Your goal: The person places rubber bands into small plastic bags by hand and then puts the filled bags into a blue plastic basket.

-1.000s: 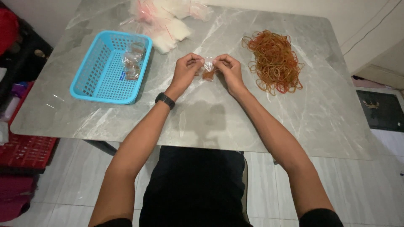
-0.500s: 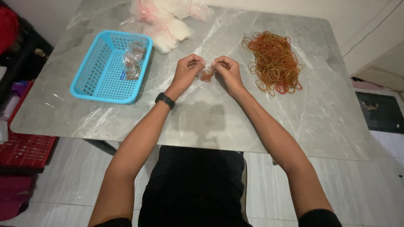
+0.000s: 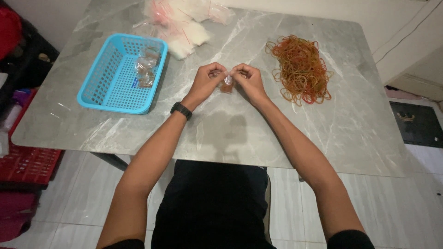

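Observation:
A small clear plastic bag (image 3: pixel 227 83) with rubber bands inside hangs between both hands over the middle of the grey marble table (image 3: pixel 221 133). My left hand (image 3: pixel 207 79) pinches the bag's top left corner and my right hand (image 3: pixel 247 78) pinches its top right corner. A loose pile of orange and red rubber bands (image 3: pixel 299 68) lies to the right of my right hand. A black watch (image 3: pixel 181 110) sits on my left wrist.
A light blue plastic basket (image 3: pixel 106 87) at the left holds a few filled small bags (image 3: pixel 145 69). A heap of empty clear bags (image 3: pixel 182 20) lies at the far edge. A red crate (image 3: pixel 23 161) stands on the floor at the left.
Both hands stay pinched on the small bag over the table's middle; their fingers have shifted slightly along its top edge. Nothing else has moved.

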